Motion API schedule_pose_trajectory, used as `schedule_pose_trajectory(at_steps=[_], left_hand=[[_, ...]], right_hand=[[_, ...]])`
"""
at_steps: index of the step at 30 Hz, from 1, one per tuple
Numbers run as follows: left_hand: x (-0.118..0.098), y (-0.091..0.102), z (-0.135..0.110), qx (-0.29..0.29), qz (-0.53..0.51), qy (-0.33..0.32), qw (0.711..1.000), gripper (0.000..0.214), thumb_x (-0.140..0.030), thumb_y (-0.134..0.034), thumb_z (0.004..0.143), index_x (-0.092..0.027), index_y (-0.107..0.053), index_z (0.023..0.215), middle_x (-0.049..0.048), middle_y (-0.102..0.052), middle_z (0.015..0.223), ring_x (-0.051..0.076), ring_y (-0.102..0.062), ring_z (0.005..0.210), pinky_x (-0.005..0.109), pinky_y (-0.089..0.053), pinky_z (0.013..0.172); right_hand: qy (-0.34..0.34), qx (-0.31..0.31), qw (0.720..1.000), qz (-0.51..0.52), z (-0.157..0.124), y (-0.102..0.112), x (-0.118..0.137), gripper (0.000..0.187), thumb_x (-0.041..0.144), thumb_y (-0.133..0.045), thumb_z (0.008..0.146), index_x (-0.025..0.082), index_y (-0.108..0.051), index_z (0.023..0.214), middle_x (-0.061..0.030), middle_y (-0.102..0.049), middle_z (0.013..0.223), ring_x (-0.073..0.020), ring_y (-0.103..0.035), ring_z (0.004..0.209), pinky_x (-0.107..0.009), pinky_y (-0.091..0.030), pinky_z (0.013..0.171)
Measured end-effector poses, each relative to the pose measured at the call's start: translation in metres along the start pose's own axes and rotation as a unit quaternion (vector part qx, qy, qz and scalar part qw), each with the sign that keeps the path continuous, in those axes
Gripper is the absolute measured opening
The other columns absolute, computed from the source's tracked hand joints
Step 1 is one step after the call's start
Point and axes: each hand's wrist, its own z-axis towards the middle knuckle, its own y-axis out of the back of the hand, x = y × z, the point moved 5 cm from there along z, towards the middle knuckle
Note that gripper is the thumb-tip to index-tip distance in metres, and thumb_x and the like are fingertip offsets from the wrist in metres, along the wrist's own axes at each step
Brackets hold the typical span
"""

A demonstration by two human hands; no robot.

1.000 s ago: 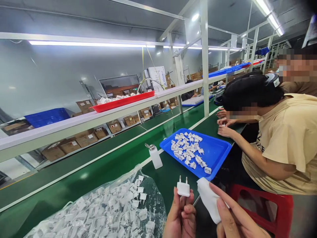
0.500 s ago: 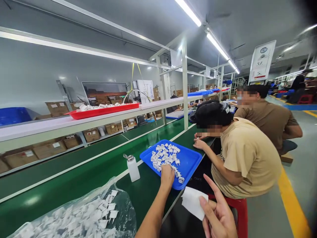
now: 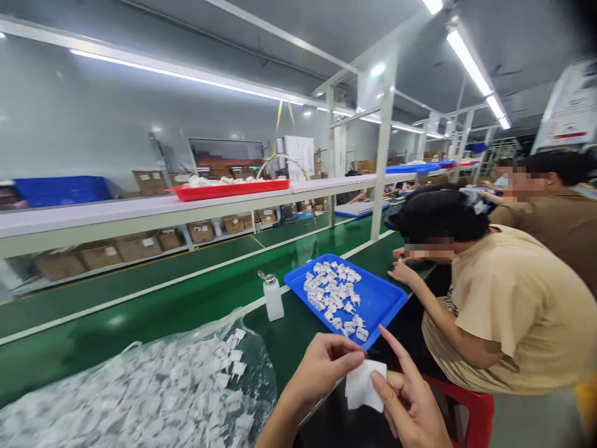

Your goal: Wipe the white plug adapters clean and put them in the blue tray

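Note:
My right hand [image 3: 413, 404] holds a white cloth [image 3: 366, 387] low in the head view, thumb on its face and forefinger stretched up. My left hand [image 3: 321, 367] is curled beside it, thumb and fingers pinched at the cloth's upper left corner. Just beyond both hands a blue tray [image 3: 385, 295] carries several white plug adapters [image 3: 333, 292]. To the left, a clear plastic bag [image 3: 140, 392] lies full of more white plug adapters.
A small white pump bottle [image 3: 273, 298] stands left of the tray on the green belt [image 3: 140, 311]. A co-worker in a beige shirt [image 3: 504, 305] sits close on the right on a red stool [image 3: 466, 410]. A red tray [image 3: 233, 186] rests on the white shelf above.
My left hand left the white plug adapter in the blue tray and came back empty to the cloth. The view swung back toward the bench.

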Motion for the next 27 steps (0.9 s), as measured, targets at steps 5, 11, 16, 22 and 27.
schedule_pose_trajectory(at_steps=[5, 11, 16, 22, 27], left_hand=[[-0.004, 0.05, -0.004, -0.051, 0.044, 0.002, 0.998, 0.039, -0.04, -0.085, 0.069, -0.013, -0.081, 0.097, 0.0057, -0.074, 0.076, 0.018, -0.063, 0.068, 0.028, -0.045, 0.063], [0.01, 0.115, 0.004, -0.206, 0.149, 0.036, 0.967, 0.04, -0.025, -0.082, 0.076, -0.017, -0.074, 0.114, 0.0033, -0.075, 0.085, 0.02, -0.068, 0.08, 0.032, -0.054, 0.073], [0.036, 0.178, 0.023, -0.446, 0.22, 0.119, 0.859, 0.039, -0.037, -0.064, 0.096, -0.019, -0.059, 0.13, 0.0103, -0.062, 0.133, 0.027, -0.064, 0.114, 0.05, -0.055, 0.095], [0.053, 0.205, 0.056, -0.478, 0.304, 0.089, 0.819, 0.04, -0.036, -0.065, 0.095, -0.019, -0.059, 0.13, 0.0104, -0.062, 0.133, 0.027, -0.065, 0.113, 0.049, -0.056, 0.094], [0.048, 0.203, 0.075, -0.394, 0.413, 0.031, 0.82, 0.036, -0.036, -0.065, 0.095, -0.018, -0.061, 0.126, 0.0092, -0.065, 0.126, 0.024, -0.067, 0.106, 0.046, -0.058, 0.089]], right_hand=[[-0.01, 0.103, 0.995, 0.014, 0.034, -0.035, -0.016, 0.084, 0.055, -0.061, 0.094, 0.023, -0.02, 0.16, 0.0132, -0.043, 0.052, -0.0095, -0.037, 0.04, -0.021, -0.028, 0.044], [-0.101, 0.226, 0.969, 0.001, 0.083, -0.091, -0.072, 0.047, 0.059, -0.069, 0.088, 0.012, -0.071, 0.094, 0.0082, -0.049, 0.046, -0.0082, -0.042, 0.037, -0.021, -0.026, 0.039], [-0.073, 0.167, 0.983, 0.0, 0.118, -0.142, -0.12, 0.029, 0.041, -0.065, 0.097, 0.014, -0.068, 0.106, -0.0013, -0.07, 0.097, -0.0167, -0.068, 0.078, -0.032, -0.058, 0.068], [-0.017, 0.039, 0.999, 0.02, 0.118, -0.155, -0.153, 0.03, 0.039, -0.065, 0.097, 0.017, -0.066, 0.117, -0.0064, -0.067, 0.121, -0.0249, -0.067, 0.106, -0.045, -0.057, 0.09], [-0.005, 0.018, 0.996, 0.092, 0.12, -0.147, -0.165, 0.034, 0.043, -0.064, 0.097, 0.016, -0.066, 0.119, -0.0051, -0.068, 0.119, -0.0255, -0.068, 0.102, -0.043, -0.058, 0.087]])
